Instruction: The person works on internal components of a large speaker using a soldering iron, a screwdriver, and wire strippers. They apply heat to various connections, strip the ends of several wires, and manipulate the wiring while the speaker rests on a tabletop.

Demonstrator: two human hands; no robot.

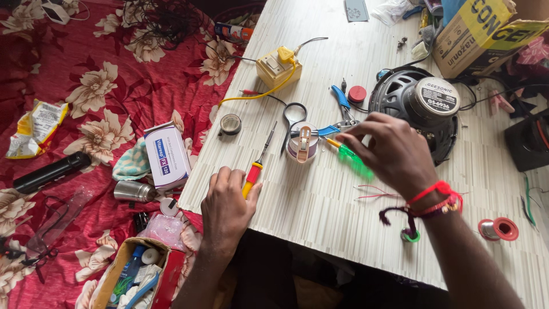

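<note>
My left hand (226, 206) lies flat on the pale striped table (320, 194), its fingers resting on the yellow and red handle of a soldering iron (255, 169) whose tip points away from me. My right hand (392, 151) pinches a green-handled screwdriver (350, 157) just above the table, close to a round magnifier stand (301, 143) and blue-handled pliers (342, 111). A black loudspeaker (420, 109) lies magnet side up right behind that hand. Thin red wires (372, 191) lie under my right wrist.
A yellow socket box (277, 66) with a yellow cord stands at the back. A solder spool (498, 229) lies at right, a cardboard box (483, 31) at the back right. Left of the table, a red flowered cloth (86, 86) holds boxes, a black torch and clutter.
</note>
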